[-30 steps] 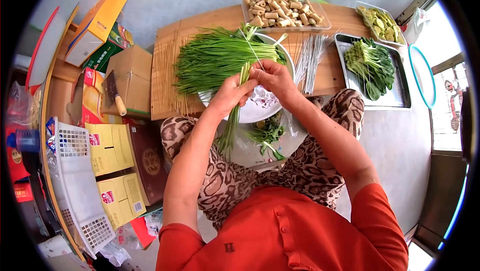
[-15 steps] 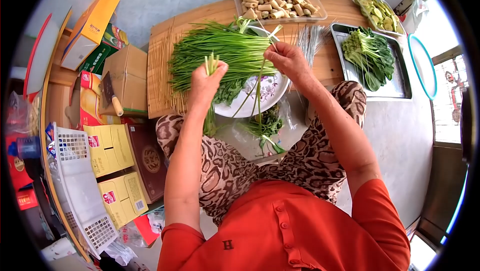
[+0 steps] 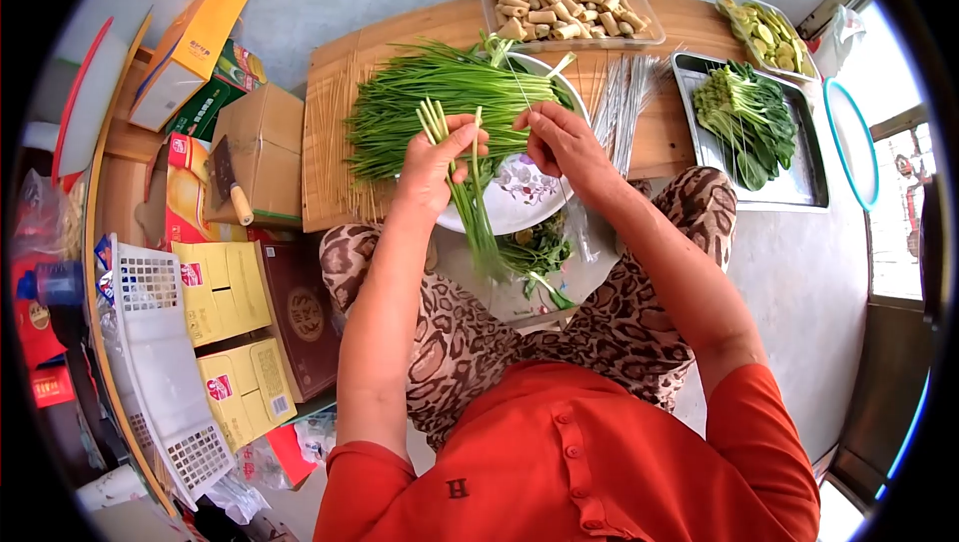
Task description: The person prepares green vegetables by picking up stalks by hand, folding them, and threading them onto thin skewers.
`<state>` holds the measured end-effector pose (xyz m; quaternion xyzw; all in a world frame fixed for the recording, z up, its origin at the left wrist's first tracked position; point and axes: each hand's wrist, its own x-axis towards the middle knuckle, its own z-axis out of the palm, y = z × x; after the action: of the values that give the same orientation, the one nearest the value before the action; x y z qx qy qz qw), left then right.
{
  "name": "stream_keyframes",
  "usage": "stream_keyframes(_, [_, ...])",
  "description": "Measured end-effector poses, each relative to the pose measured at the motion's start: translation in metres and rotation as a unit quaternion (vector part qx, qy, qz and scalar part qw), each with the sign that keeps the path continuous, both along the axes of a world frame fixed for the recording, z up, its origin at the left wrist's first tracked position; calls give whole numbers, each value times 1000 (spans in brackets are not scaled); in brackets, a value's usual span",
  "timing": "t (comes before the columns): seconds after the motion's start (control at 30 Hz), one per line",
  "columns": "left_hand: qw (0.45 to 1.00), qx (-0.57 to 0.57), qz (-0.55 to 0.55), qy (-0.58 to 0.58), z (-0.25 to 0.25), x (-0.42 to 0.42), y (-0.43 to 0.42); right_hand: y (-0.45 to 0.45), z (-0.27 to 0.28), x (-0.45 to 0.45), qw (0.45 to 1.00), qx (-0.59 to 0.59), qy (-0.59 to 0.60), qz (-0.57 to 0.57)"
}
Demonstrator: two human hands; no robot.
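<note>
My left hand (image 3: 436, 167) is closed around a small bunch of garlic chives (image 3: 471, 207), pale stem ends up and green leaves hanging down. To its right, my right hand (image 3: 565, 147) pinches a thin skewer (image 3: 517, 80) that slants up and left from the fingers. Both hands are above a white plate (image 3: 539, 204) with a purple flower pattern. Beyond them, a large pile of garlic chives (image 3: 430, 92) lies across the plate and board. Leafy greens (image 3: 539, 250) sit in a plastic bag below the plate.
Bamboo skewers (image 3: 335, 132) and metal skewers (image 3: 627, 107) lie on the wooden board (image 3: 664, 137). A tub of tan rolled pieces (image 3: 569, 7), a metal tray (image 3: 804, 187) of leafy greens and a tub of green slices (image 3: 769, 37) stand around. A knife (image 3: 232, 182) rests by a cardboard box (image 3: 262, 147).
My left hand has moved right and down, nearer my right hand. The loose chive strands that hung by my right hand now hang with the bunch in my left.
</note>
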<state>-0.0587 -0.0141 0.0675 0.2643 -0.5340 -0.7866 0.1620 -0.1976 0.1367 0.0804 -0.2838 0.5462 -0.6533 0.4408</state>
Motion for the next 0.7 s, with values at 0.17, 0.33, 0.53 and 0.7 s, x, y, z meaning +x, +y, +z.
stream_keyframes(0.17, [998, 39, 44, 31, 1, 8, -14, 7, 10, 11, 992, 42, 49, 105])
stream_keyframes(0.33, [997, 41, 55, 37, -3, 10, -20, 11, 20, 18, 987, 33, 66, 142])
stream_keyframes(0.53, [995, 46, 80, 40, 1, 8, -22, 9, 17, 25, 990, 40, 23, 134])
stream_keyframes(0.7, [994, 51, 82, 50, 1, 9, -22, 9, 17, 24, 990, 50, 15, 129])
